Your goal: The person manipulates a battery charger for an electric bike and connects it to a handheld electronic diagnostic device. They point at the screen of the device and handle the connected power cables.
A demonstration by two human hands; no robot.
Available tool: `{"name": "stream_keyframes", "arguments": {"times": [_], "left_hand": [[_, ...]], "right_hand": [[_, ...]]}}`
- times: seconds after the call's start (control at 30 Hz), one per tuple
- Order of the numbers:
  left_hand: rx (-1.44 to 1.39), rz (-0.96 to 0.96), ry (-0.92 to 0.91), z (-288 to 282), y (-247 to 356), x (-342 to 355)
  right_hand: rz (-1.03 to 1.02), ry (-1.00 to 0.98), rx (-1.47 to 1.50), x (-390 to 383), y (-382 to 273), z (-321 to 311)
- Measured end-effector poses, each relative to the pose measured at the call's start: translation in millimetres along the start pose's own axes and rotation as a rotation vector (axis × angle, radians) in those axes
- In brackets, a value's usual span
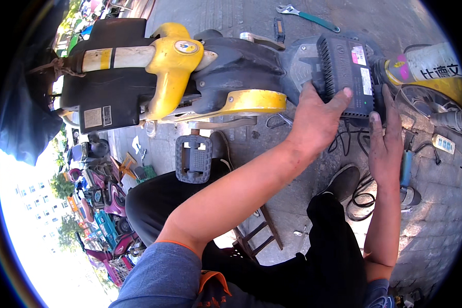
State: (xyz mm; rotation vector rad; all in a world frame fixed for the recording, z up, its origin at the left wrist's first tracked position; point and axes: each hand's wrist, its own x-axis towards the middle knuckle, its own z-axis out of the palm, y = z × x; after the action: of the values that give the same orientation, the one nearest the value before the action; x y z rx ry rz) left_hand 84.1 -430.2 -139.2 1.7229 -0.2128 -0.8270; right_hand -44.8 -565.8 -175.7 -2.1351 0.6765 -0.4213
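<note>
A black finned electrical box [346, 77] with pink and white stickers and a small green light sits over the right part of a yellow-and-black electric bike [236, 72], which lies across the view. My left hand [315, 118] is closed on the box's near left corner, thumb on its face and the other fingers mostly hidden. At the opposite side, my right hand [386, 146] holds the box's right end between thumb and long, nearly straight fingers. Black cable [362, 192] hangs below the box and coils on the ground.
An adjustable wrench [310, 19] with a green handle lies beyond the bike. A pedal [194, 159] juts out toward my knee. On the right are a yellow-and-white cylinder [428, 66] and a power strip [443, 144]. A small wooden stool [259, 236] stands beneath me.
</note>
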Motion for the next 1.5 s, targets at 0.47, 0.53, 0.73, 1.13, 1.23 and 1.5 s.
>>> {"name": "stream_keyframes", "arguments": {"times": [0.47, 0.53, 0.73, 1.13, 1.23, 1.5], "left_hand": [[0.587, 0.581, -0.494, -104.9, 41.9, -185.5], [0.745, 0.715, -0.677, -156.7, 37.7, -227.1], [1.167, 0.213, -0.835, -250.2, -22.1, -251.0], [1.371, 0.226, -0.793, -238.5, -33.9, -235.6], [1.331, 0.266, -0.814, -239.5, -34.6, -240.5], [1.322, 0.294, -0.740, -253.1, -55.6, -252.2]], "right_hand": [[-0.001, -0.026, -0.276, -97.0, -41.5, -35.9], [0.085, -0.082, -0.199, -128.1, -46.7, -49.9], [0.294, -0.083, -0.072, -162.7, -144.9, -107.5], [-0.233, -0.603, -0.613, -209.0, -315.1, 5.6], [-0.171, -0.842, -0.840, -218.2, -277.7, 45.4], [-0.227, -1.052, -0.780, -218.2, -270.9, 72.0]]}}
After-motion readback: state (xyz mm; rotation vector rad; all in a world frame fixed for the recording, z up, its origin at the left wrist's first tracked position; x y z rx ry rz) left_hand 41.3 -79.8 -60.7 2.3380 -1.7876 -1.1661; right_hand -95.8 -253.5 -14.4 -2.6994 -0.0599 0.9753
